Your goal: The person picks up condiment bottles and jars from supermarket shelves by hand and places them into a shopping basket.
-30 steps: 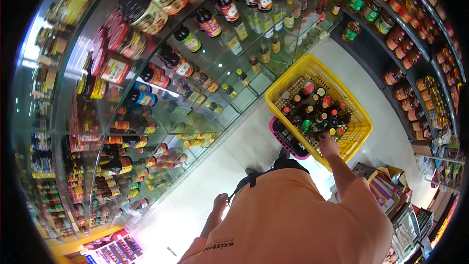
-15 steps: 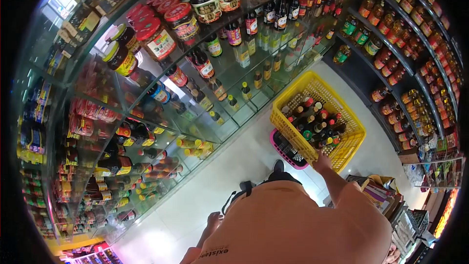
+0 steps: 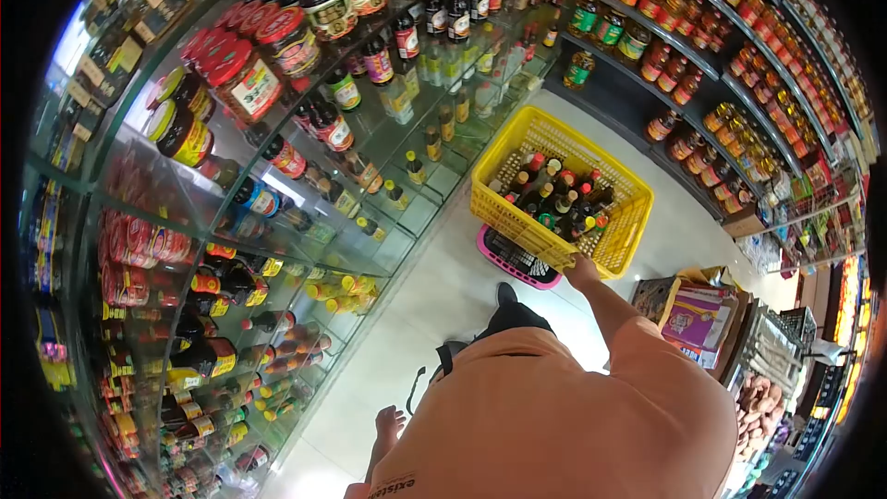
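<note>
Right hand [image 3: 582, 272]: seen clamped on the near rim of the yellow basket [image 3: 517, 218].
Yellow basket: located between glass shelves [image 3: 407, 212] and dark shelves [image 3: 610, 91].
Bottles [image 3: 556, 196]: grouped inside, caps up.
Pink basket [image 3: 487, 249]: partly covered by the yellow one; whether stacked cannot be told.
Left hand [image 3: 390, 422]: held beside the shirt [image 3: 554, 416], fingers apart, nothing seen gripped.

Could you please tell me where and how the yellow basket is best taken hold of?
Grip the yellow basket by its top rim, likely best from the person's near side, where the right hand is. The open top leaves the rim reachable above the bottles; the near edge needs no reaching across them. For lifting, the left hand might join.
</note>
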Demonstrator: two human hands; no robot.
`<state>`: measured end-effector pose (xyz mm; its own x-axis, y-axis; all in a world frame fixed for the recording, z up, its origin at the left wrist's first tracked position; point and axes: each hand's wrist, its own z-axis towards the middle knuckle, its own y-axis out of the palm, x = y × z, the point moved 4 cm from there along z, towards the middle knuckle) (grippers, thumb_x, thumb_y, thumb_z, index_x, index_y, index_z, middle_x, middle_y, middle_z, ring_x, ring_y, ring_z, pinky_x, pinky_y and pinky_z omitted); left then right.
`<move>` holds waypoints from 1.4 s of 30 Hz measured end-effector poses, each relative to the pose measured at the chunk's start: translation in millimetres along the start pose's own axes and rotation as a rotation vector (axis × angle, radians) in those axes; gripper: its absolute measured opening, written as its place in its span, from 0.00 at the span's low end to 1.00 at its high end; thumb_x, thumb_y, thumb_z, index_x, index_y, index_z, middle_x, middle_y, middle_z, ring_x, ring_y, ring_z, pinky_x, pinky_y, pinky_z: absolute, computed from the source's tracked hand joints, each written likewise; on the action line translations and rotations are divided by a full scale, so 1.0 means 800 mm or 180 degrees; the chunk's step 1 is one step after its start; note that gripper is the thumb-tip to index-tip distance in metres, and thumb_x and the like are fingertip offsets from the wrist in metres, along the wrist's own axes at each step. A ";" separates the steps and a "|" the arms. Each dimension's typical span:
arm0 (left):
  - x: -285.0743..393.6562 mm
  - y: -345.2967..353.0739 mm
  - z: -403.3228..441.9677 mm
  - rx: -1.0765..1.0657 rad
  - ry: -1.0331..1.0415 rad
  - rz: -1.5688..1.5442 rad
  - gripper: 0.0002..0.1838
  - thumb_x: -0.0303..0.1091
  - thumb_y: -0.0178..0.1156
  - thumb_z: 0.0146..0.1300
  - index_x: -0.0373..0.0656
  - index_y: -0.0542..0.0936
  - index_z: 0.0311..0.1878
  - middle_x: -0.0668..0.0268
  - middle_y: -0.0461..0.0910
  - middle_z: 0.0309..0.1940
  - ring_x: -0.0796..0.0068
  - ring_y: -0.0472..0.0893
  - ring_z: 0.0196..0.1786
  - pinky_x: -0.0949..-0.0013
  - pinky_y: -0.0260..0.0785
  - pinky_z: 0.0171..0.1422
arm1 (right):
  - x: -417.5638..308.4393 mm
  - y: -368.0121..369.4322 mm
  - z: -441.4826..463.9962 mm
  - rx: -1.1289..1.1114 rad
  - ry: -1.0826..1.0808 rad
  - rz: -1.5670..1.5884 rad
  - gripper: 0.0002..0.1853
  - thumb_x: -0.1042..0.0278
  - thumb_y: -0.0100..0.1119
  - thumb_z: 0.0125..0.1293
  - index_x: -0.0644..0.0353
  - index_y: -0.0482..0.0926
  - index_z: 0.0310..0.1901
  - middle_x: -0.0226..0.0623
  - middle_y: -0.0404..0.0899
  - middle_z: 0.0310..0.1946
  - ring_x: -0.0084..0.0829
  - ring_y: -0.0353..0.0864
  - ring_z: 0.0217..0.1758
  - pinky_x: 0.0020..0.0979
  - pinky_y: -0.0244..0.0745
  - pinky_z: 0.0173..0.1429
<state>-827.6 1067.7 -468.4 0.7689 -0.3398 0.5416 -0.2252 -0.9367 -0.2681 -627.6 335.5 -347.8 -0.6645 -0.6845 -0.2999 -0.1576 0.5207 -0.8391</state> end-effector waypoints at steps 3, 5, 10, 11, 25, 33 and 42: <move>-0.004 -0.003 0.003 -0.0140 0.0160 0.0307 0.26 0.44 0.58 0.71 0.40 0.69 0.66 0.51 0.83 0.50 0.57 0.85 0.43 0.52 0.77 0.45 | -0.009 -0.018 -0.017 0.0457 -0.0216 0.0097 0.25 0.58 0.67 0.58 0.54 0.81 0.58 0.54 0.77 0.59 0.53 0.78 0.62 0.47 0.75 0.65; -0.002 0.000 0.006 -0.0102 0.0111 0.0166 0.26 0.44 0.58 0.71 0.40 0.69 0.67 0.51 0.82 0.50 0.56 0.85 0.45 0.51 0.77 0.46 | -0.006 -0.030 -0.013 0.0414 -0.0196 0.0083 0.24 0.58 0.67 0.58 0.53 0.81 0.56 0.54 0.78 0.58 0.53 0.79 0.61 0.48 0.75 0.64; 0.021 0.035 0.011 0.0077 0.0033 0.0018 0.26 0.43 0.58 0.71 0.39 0.70 0.66 0.50 0.82 0.49 0.54 0.85 0.46 0.52 0.78 0.47 | 0.006 -0.068 0.027 0.0540 0.0213 0.0187 0.25 0.61 0.68 0.56 0.53 0.79 0.57 0.55 0.78 0.56 0.55 0.79 0.60 0.49 0.76 0.63; 0.026 0.048 0.015 -0.0026 0.0023 -0.0061 0.25 0.42 0.58 0.70 0.39 0.70 0.65 0.51 0.82 0.49 0.55 0.85 0.45 0.54 0.79 0.45 | 0.016 -0.073 0.052 0.0523 0.0209 0.0185 0.25 0.61 0.68 0.56 0.53 0.79 0.57 0.55 0.78 0.56 0.55 0.79 0.60 0.49 0.76 0.63; 0.124 0.195 -0.033 0.0442 -0.0078 -0.0145 0.19 0.40 0.63 0.66 0.41 0.76 0.56 0.54 0.85 0.42 0.59 0.85 0.40 0.57 0.79 0.40 | 0.063 -0.164 0.353 0.0647 -0.0158 0.0456 0.35 0.65 0.63 0.59 0.53 0.69 0.70 0.62 0.72 0.64 0.58 0.74 0.66 0.47 0.72 0.69; 0.174 0.253 -0.093 0.1025 0.1899 0.2110 0.09 0.38 0.69 0.58 0.45 0.80 0.33 0.58 0.83 0.34 0.51 0.83 0.39 0.51 0.76 0.43 | 0.070 -0.128 0.448 -0.0598 0.0137 0.0434 0.34 0.60 0.63 0.63 0.51 0.66 0.70 0.51 0.80 0.58 0.56 0.80 0.61 0.43 0.79 0.63; 0.219 0.258 -0.116 0.0155 -0.0258 0.1163 0.15 0.39 0.53 0.71 0.36 0.80 0.48 0.59 0.86 0.35 0.70 0.87 0.34 0.69 0.76 0.31 | 0.122 -0.077 0.511 -0.0179 0.0575 0.0218 0.21 0.51 0.60 0.67 0.51 0.75 0.57 0.48 0.85 0.48 0.50 0.85 0.52 0.49 0.82 0.51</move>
<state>-795.0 806.6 -354.7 0.6884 -0.6413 0.3390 -0.4661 -0.7491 -0.4707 -384.2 27.7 -511.0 -0.7946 -0.5464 -0.2647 -0.1449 0.5940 -0.7913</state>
